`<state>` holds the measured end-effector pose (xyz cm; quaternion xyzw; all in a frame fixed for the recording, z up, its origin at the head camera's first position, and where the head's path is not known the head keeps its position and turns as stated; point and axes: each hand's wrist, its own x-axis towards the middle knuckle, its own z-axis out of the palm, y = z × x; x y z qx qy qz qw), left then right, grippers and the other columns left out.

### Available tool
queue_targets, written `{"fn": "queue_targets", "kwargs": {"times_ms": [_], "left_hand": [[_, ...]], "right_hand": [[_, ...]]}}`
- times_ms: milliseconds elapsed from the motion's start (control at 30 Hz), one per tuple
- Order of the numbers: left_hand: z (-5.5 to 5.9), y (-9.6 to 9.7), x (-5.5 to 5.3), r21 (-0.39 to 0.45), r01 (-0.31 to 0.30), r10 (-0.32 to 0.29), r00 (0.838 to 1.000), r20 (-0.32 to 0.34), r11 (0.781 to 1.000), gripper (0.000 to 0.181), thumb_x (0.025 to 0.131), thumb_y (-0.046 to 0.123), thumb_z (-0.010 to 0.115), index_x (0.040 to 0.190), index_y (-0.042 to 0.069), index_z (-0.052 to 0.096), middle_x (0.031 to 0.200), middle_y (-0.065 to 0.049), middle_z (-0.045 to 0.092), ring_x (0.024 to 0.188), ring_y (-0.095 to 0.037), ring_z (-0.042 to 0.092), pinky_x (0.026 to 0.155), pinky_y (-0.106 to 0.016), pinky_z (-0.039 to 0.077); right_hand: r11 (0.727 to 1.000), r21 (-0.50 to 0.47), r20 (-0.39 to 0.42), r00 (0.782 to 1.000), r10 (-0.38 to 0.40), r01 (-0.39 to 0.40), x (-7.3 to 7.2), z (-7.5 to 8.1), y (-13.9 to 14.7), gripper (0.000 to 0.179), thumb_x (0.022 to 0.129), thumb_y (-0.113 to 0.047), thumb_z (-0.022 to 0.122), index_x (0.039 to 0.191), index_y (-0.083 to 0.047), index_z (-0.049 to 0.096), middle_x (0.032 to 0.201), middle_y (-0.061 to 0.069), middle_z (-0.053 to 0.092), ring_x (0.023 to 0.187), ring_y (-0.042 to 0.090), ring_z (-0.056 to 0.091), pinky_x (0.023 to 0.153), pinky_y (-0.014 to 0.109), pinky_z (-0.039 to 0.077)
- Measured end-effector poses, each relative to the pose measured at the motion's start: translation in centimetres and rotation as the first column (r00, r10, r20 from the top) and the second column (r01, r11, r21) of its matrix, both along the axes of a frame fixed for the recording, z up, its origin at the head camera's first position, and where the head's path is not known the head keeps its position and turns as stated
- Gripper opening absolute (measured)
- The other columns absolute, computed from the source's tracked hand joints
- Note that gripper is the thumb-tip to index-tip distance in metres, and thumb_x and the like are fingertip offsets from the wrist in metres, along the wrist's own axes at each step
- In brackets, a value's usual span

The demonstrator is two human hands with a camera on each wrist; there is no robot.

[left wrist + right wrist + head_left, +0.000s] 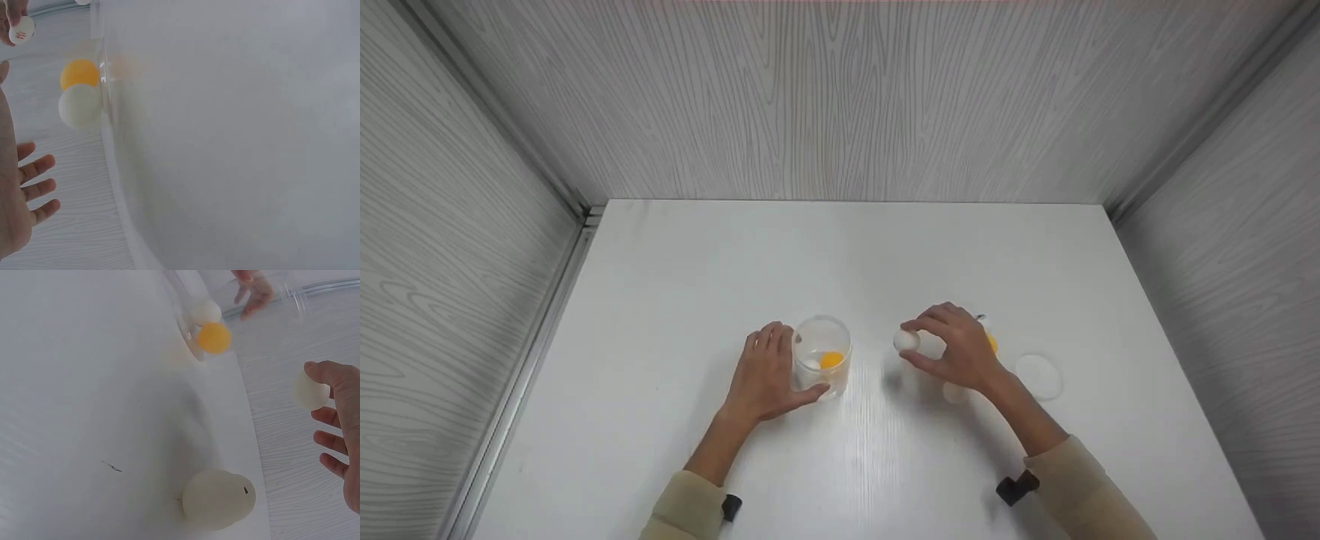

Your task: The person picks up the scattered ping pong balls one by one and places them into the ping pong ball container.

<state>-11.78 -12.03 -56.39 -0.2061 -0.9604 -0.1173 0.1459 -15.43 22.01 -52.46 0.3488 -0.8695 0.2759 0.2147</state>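
A clear jar [823, 330] stands on the table with an orange ball [832, 360] and a white ball [79, 107] at its bottom. My left hand [769, 379] rests beside it, fingers nearly straight along its left side and thumb extended in front. To the right of the jar, above the table, my right hand [960, 349] pinches a white ping-pong ball [907, 340] between thumb and index finger. Red print shows on that ball in the left wrist view. Under and behind the right hand lie more white balls [211, 500] and a partly hidden orange ball [992, 343].
A round, clear, flat piece [1039, 376], perhaps a lid, lies right of the right hand. The white table [720, 255] is bounded by wood-grain panels [840, 105] at the back and both sides. A small dark mark [112, 467] shows on the table.
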Motion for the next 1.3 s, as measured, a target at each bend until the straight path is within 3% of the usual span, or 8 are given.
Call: {"fn": "queue_targets", "kwargs": {"times_ms": [233,567,1300], "left_hand": [[-0.1,-0.1,0.0,-0.012,0.010,-0.010,0.999,-0.035,1.000,0.083,0.078,0.074,0.071,0.122,0.006,0.054,0.118,-0.011,0.063,0.121,-0.030,0.059,0.101,-0.045,0.051],[0.1,-0.1,0.0,-0.002,0.012,-0.012,1.000,-0.016,1.000,0.084,0.079,0.074,0.071,0.124,0.005,0.054,0.120,-0.013,0.064,0.122,-0.031,0.059,0.102,-0.047,0.052],[0.1,0.0,0.1,-0.013,-0.002,0.002,1.000,-0.003,1.000,0.085,0.079,0.074,0.070,0.126,0.005,0.054,0.122,-0.014,0.065,0.122,-0.031,0.060,0.102,-0.046,0.052]], "right_hand": [[1.000,-0.021,-0.025,1.000,0.015,-0.016,0.0,0.8,-0.5,0.035,0.079,-0.030,0.091,0.109,-0.017,0.079,0.096,0.000,0.075,0.093,0.020,0.068,0.081,0.038,0.058],[0.999,-0.029,-0.010,1.000,0.024,-0.024,0.0,2.2,-1.4,0.034,0.081,-0.031,0.090,0.110,-0.017,0.079,0.098,0.000,0.075,0.094,0.019,0.068,0.082,0.037,0.058],[0.997,-0.015,-0.057,0.996,0.072,-0.073,-0.2,4.5,-3.7,0.035,0.082,-0.035,0.090,0.111,-0.019,0.080,0.100,0.000,0.075,0.097,0.020,0.068,0.085,0.039,0.060]]}}
